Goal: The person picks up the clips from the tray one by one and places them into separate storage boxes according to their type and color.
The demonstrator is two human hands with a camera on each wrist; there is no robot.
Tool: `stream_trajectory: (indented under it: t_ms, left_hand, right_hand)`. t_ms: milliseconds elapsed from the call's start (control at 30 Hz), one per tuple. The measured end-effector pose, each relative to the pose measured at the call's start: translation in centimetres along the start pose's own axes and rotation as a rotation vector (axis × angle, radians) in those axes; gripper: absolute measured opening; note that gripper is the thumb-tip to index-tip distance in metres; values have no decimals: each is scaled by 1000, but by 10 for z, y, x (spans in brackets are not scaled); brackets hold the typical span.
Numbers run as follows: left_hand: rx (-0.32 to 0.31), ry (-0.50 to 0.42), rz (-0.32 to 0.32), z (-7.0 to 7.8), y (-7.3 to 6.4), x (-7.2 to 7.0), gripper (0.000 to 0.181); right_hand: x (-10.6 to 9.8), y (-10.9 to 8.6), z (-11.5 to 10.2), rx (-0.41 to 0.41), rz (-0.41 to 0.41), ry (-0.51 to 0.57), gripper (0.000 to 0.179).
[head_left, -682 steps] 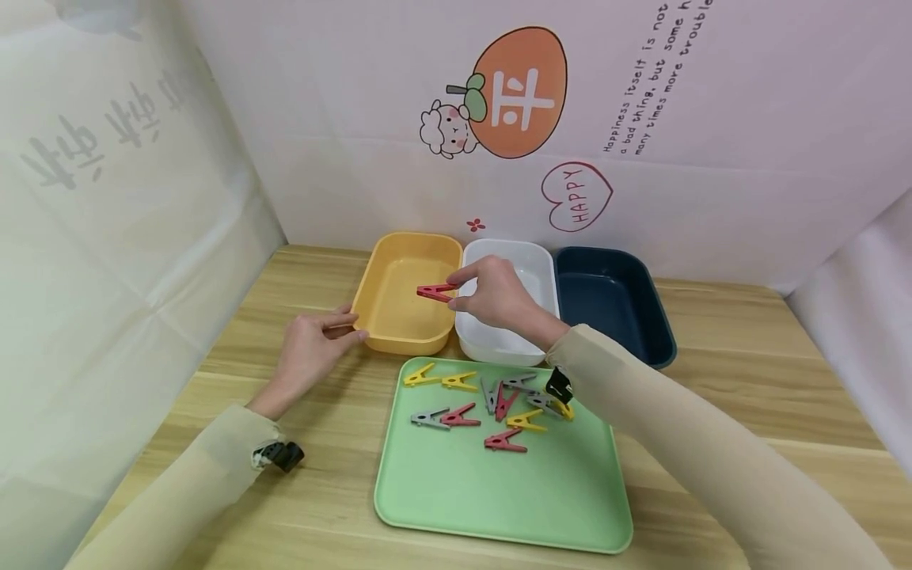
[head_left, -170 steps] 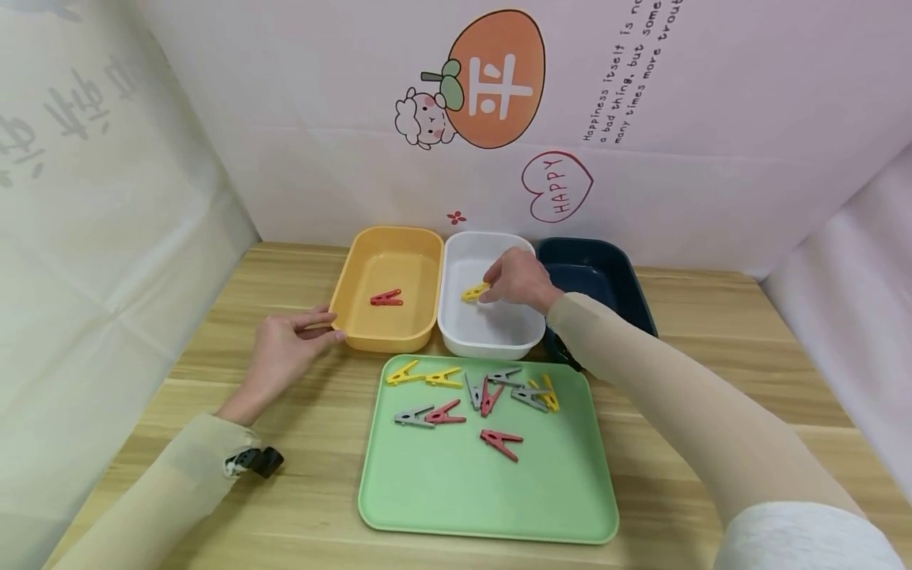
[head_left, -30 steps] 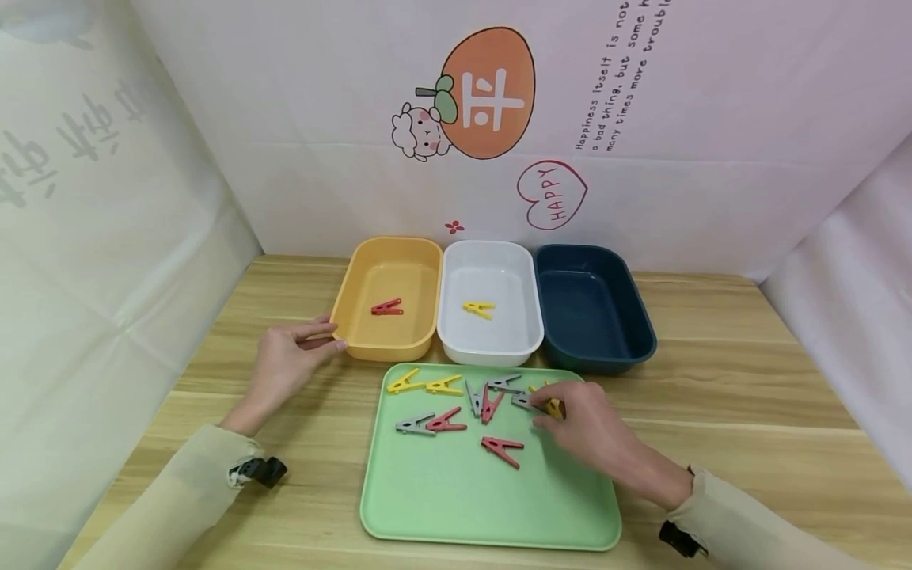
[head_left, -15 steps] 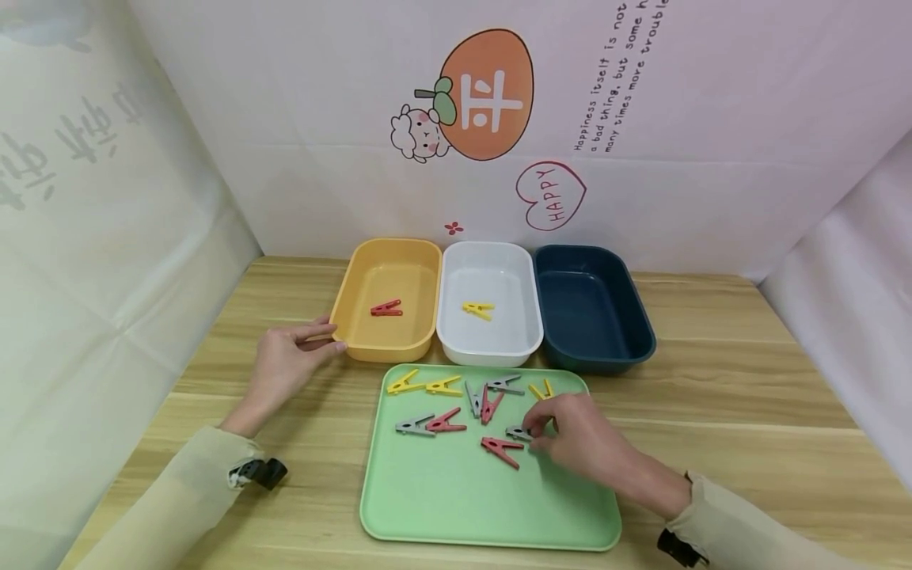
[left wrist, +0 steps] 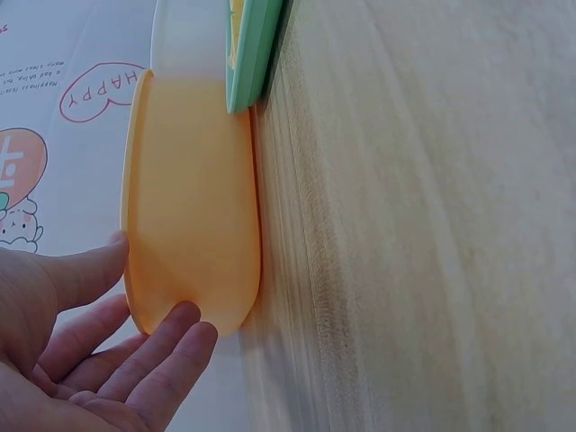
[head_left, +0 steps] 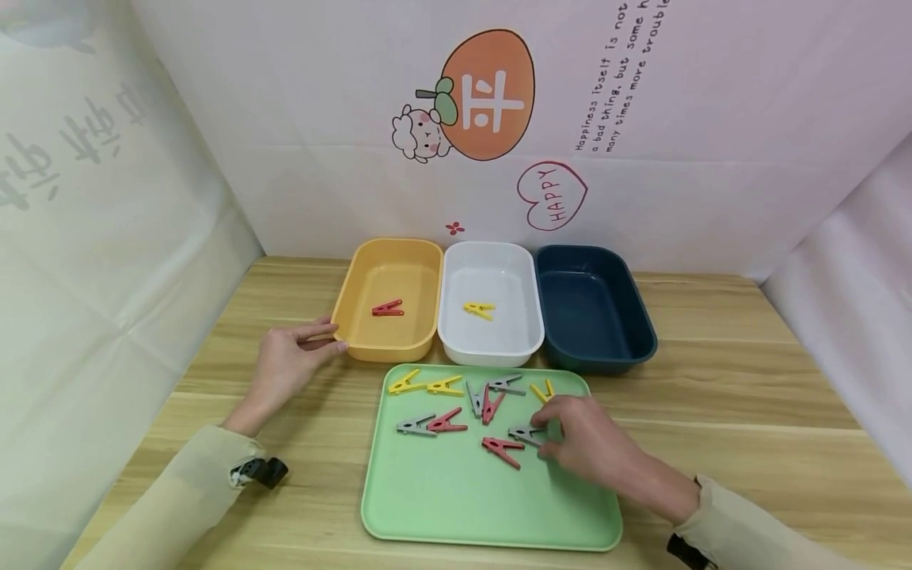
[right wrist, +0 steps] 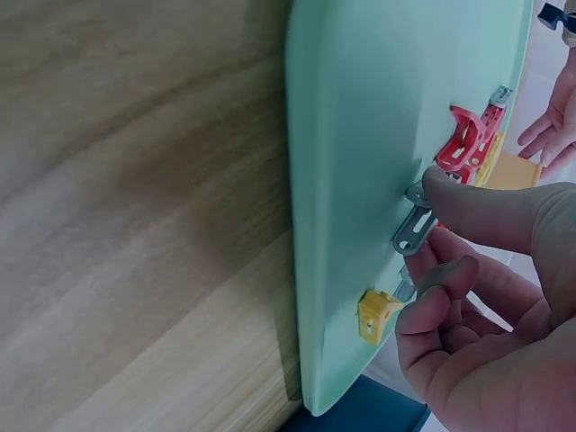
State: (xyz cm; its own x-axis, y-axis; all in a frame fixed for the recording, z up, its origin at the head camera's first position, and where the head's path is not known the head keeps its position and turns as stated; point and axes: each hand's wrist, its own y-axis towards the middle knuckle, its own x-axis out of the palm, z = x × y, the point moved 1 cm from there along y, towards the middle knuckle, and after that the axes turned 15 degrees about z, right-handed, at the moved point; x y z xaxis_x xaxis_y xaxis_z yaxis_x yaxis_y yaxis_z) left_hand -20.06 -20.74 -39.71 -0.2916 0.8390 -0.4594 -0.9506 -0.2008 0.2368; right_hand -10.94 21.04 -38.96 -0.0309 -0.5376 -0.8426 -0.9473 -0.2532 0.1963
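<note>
My right hand (head_left: 594, 443) pinches a grey clothespin (head_left: 526, 435) by its spread legs, between thumb and forefinger, low over the green tray (head_left: 456, 507). In the right wrist view, thumb and forefinger lie at opposite ends of this grey clothespin (right wrist: 415, 225). A red clothespin (head_left: 503, 450) lies just left of it, and a yellow clothespin (head_left: 543, 391) behind, partly covered by the hand. With nearly straight fingers, my left hand (head_left: 288, 364) touches the near left corner of the yellow bin (head_left: 388, 352). Its fingertips rest at the bin's wall (left wrist: 193, 225) in the left wrist view.
A white bin (head_left: 492, 356) and a dark blue bin (head_left: 602, 364) stand beside the yellow one. One red clothespin (head_left: 388, 308) is in the yellow bin, one yellow clothespin (head_left: 479, 309) in the white. Several grey, red and yellow clothespins lie across the tray's far half.
Earlier, a red clothespin went into the yellow bin and a yellow one into the white. Within the last second, my right hand drew the grey clothespin nearer, off the yellow one. My left hand stayed.
</note>
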Motion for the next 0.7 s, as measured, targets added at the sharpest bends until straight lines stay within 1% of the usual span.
stream_trajectory:
  t_ms: [367, 600, 700]
  left_hand:
    - [1, 7, 2, 2, 0, 1, 41]
    - [-1, -6, 3, 2, 0, 0, 40]
    - [-3, -8, 1, 2, 0, 0, 40]
  right_hand:
    - [-3, -10, 5, 1, -2, -21, 32]
    - [-5, -13, 7, 43, 3, -28, 33]
    - [-6, -15, 8, 36, 3, -31, 32]
